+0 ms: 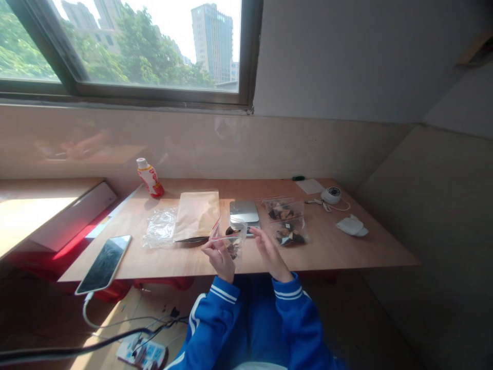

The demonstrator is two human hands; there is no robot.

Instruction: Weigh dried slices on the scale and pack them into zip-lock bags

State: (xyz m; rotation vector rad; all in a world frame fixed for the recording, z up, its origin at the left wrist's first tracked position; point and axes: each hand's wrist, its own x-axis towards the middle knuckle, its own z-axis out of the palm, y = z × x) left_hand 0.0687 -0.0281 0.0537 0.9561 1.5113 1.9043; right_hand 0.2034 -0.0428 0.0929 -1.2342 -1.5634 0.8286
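My left hand [217, 255] and my right hand [269, 252] hold a small clear zip bag [233, 244] between them, just above the front edge of the wooden table [162, 259]. Dark pieces lie inside the bag. The left fingers pinch the bag's top left corner. The right fingers pinch its right side. Behind the bag stands a small silver scale [244, 211]. To the right of the scale lie two more filled zip bags, the farther filled bag [283, 210] and the nearer filled bag [289, 234].
A brown paper envelope [197, 215] and crumpled clear plastic [159, 227] lie left of the scale. A drink bottle [150, 178] stands at the back left. A phone [103, 263] rests at the table's left front corner. A white round device [331, 195] and a white pad [351, 225] sit on the right.
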